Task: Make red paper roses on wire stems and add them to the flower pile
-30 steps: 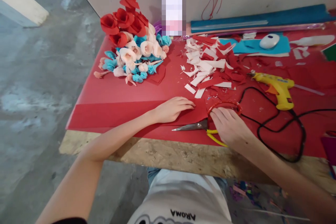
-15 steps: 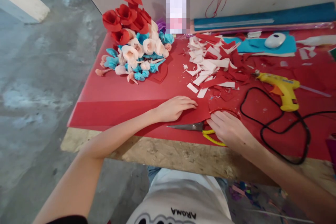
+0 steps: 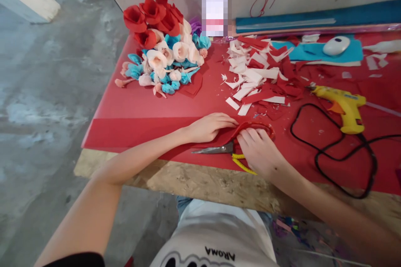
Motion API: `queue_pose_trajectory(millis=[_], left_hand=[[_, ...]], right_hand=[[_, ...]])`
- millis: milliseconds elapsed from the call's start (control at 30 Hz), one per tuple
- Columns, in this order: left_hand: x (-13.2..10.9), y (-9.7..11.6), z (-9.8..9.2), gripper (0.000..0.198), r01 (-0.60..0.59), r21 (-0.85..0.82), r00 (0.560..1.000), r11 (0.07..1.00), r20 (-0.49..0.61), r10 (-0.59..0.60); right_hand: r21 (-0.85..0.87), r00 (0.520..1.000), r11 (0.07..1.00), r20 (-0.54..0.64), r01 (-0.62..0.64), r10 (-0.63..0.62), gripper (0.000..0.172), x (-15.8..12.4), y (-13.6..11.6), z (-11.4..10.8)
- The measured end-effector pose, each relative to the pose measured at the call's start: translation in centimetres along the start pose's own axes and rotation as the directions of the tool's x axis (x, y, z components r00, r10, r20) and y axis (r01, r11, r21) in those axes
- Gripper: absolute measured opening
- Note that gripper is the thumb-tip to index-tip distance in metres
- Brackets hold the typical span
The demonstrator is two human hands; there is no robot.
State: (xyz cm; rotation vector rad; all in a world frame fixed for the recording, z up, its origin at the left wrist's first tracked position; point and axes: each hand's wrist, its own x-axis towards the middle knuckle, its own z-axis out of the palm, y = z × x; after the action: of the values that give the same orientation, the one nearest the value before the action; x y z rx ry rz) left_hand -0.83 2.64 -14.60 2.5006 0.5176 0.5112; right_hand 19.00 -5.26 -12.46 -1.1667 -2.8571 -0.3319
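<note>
A long red paper strip [image 3: 125,133] lies along the table's front edge, its right end bent up between my hands. My left hand [image 3: 213,127] rests flat on the strip, fingers stretched towards the bend. The fingers of my right hand [image 3: 258,148] are curled on the strip's raised right end. Beneath and beside my right hand are scissors [image 3: 219,149] with yellow-wrapped and red handles, their blades pointing left. The palm side of my right hand is hidden.
Paper flowers [image 3: 166,50] stand at the back left. Behind my right hand lie white and red scraps [image 3: 250,75]. A yellow glue gun [image 3: 347,106] with a looped black cord is on the right. A white mouse [image 3: 336,46] sits on blue paper [image 3: 310,52].
My right hand has moved left along with the scissors, and the strip's right end has gone from flat to bent up. My left hand has stayed nearly in place.
</note>
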Motion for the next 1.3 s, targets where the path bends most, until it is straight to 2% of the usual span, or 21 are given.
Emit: queue_pose_trajectory(millis=[167,400,600,800,900,1000,1067,1200,1300], left_hand=[[-0.1,-0.3,0.2,0.051,-0.011,-0.018,1.000,1.000,-0.013,0.011],[-0.1,-0.4,0.2,0.044,-0.005,-0.072,1.000,0.997,-0.015,0.004],[0.1,-0.3,-0.1,0.043,0.039,-0.150,0.999,0.988,-0.003,-0.040],[-0.1,0.8,-1.7,0.040,0.147,-0.217,0.988,0.965,-0.023,-0.155],[-0.8,1.6,-2.5,0.038,0.247,-0.162,0.967,0.955,-0.028,-0.254],[-1.3,2.4,-2.9,0.030,0.388,-0.080,0.919,0.918,-0.037,-0.392],[-1.3,3.0,-2.9,0.026,0.459,-0.060,0.888,0.887,-0.001,-0.460],[-0.6,4.1,-3.0,0.027,0.521,-0.069,0.850,0.851,0.130,-0.510],[-0.1,4.8,-3.1,0.013,0.522,-0.089,0.846,0.848,0.180,-0.502]], right_hand=[[0.026,0.999,0.998,-0.018,0.048,-0.048,0.020,0.8,-0.1,-0.2],[0.067,0.986,0.989,-0.117,0.130,-0.121,0.021,0.1,0.3,-0.5],[0.133,0.984,0.985,-0.154,0.109,-0.088,0.023,-0.4,-0.2,0.4],[0.173,0.994,0.984,-0.103,0.052,-0.035,0.022,-1.4,-0.6,0.2],[0.184,0.998,0.983,-0.057,0.030,-0.020,0.021,-2.5,-1.0,-0.7],[0.188,1.000,0.982,-0.016,0.014,-0.011,0.020,-3.4,-1.2,-1.4],[0.187,1.000,0.982,-0.007,0.011,-0.010,0.019,-3.7,-1.3,-1.7],[0.172,0.999,0.985,-0.046,0.020,-0.013,0.019,-3.8,-1.3,-1.7],[0.144,0.994,0.989,-0.108,0.038,-0.022,0.023,-3.9,-1.4,-1.7]])
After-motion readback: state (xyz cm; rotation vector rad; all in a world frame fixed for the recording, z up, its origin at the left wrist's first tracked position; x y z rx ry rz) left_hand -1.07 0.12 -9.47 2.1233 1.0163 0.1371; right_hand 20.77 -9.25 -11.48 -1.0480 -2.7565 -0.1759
